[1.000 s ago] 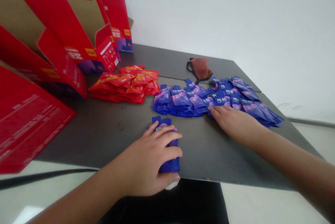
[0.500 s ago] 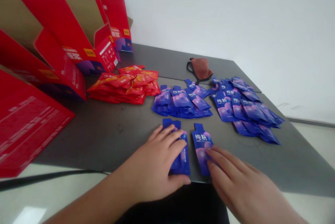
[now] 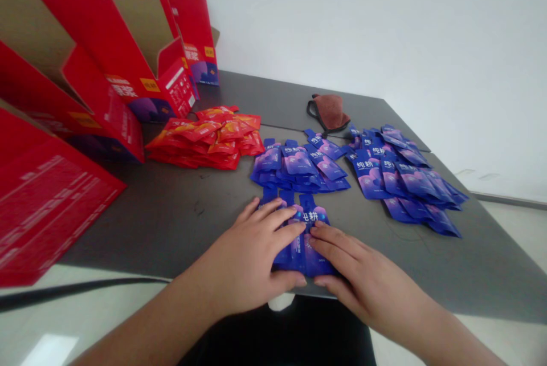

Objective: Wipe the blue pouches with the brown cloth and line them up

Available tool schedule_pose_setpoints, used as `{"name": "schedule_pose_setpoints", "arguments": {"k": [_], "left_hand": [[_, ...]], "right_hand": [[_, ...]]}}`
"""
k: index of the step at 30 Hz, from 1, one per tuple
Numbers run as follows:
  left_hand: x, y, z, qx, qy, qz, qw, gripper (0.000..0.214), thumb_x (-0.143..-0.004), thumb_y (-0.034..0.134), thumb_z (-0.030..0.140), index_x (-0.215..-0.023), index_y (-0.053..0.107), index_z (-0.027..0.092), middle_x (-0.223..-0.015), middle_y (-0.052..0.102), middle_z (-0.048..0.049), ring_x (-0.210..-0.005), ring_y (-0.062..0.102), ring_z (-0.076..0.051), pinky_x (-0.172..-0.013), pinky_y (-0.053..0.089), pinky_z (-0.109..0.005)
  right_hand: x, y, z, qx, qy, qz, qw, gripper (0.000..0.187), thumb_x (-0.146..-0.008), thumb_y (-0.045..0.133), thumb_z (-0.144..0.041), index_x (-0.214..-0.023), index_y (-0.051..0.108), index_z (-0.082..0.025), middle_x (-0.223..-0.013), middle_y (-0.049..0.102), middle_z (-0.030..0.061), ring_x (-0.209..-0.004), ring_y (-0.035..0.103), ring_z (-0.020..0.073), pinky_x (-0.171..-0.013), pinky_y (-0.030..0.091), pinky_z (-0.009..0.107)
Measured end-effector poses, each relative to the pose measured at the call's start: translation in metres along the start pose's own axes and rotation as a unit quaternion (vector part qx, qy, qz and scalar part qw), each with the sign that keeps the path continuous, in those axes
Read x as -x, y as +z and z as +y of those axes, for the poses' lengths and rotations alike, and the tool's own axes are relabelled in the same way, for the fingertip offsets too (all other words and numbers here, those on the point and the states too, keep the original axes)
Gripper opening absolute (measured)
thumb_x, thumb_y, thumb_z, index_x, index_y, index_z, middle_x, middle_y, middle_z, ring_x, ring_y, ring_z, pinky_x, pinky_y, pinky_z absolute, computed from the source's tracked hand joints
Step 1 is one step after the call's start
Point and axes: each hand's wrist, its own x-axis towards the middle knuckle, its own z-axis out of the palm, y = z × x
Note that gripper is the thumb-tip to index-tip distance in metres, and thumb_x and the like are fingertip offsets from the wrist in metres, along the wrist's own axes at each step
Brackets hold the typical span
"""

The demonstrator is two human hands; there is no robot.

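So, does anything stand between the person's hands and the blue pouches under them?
Nothing visible does. The left hand and right hand both lie directly on the small bunch of blue pouches near the front edge of the dark table.

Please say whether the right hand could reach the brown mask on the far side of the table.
Probably yes: only flat piles of blue sachets lie between the right hand and the mask, and nothing tall blocks the way.
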Motion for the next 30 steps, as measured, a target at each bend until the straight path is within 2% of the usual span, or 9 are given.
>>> {"name": "schedule_pose_setpoints", "arguments": {"k": [3,7,15,23,30], "left_hand": [[0.000,-0.002,0.003,-0.001,-0.011,-0.003,1.000,0.074,-0.093,0.073,0.065,-0.156,0.058,0.029,-0.168,0.051,-0.0064,-0.160,0.038,-0.038,-0.131,0.025,-0.067],[0.001,-0.003,0.003,-0.003,-0.017,-0.014,1.000,0.075,-0.092,0.075,0.065,-0.156,0.059,0.029,-0.170,0.049,-0.0060,-0.160,0.038,-0.039,-0.131,0.024,-0.068],[0.008,-0.008,0.001,-0.001,-0.029,-0.036,0.999,0.078,-0.088,0.079,0.064,-0.156,0.058,0.032,-0.172,0.046,-0.0024,-0.161,0.038,-0.036,-0.133,0.024,-0.065],[0.013,-0.007,0.000,0.001,-0.033,-0.025,0.999,0.076,-0.089,0.078,0.063,-0.156,0.058,0.032,-0.172,0.046,-0.0031,-0.160,0.039,-0.037,-0.132,0.024,-0.067],[0.001,0.002,0.002,-0.001,-0.013,0.009,1.000,0.089,-0.085,0.082,0.066,-0.156,0.053,0.020,-0.166,0.054,-0.0125,-0.159,0.041,-0.035,-0.134,0.025,-0.060]], "right_hand": [[0.004,0.002,0.000,-0.010,-0.001,0.030,0.999,0.040,-0.108,0.062,-0.036,-0.144,0.066,-0.019,-0.149,0.068,0.0151,-0.139,0.066,0.0289,-0.115,0.057,0.047],[0.010,0.003,-0.002,-0.028,0.014,0.090,0.995,0.026,-0.108,0.061,-0.033,-0.127,0.074,-0.020,-0.141,0.073,0.0150,-0.132,0.071,0.0275,-0.111,0.061,0.043],[0.015,0.006,-0.001,-0.033,0.019,0.148,0.988,0.019,-0.108,0.063,-0.033,-0.119,0.073,-0.020,-0.133,0.077,0.0125,-0.124,0.075,0.0239,-0.106,0.063,0.035],[0.017,0.006,-0.003,-0.039,0.011,0.148,0.988,0.019,-0.108,0.064,-0.031,-0.120,0.072,-0.019,-0.132,0.077,0.0128,-0.124,0.075,0.0232,-0.108,0.063,0.034],[0.006,0.005,-0.003,-0.066,-0.015,0.076,0.995,0.025,-0.109,0.062,-0.029,-0.130,0.071,-0.020,-0.133,0.078,0.0093,-0.132,0.071,0.0231,-0.114,0.059,0.038]]}}
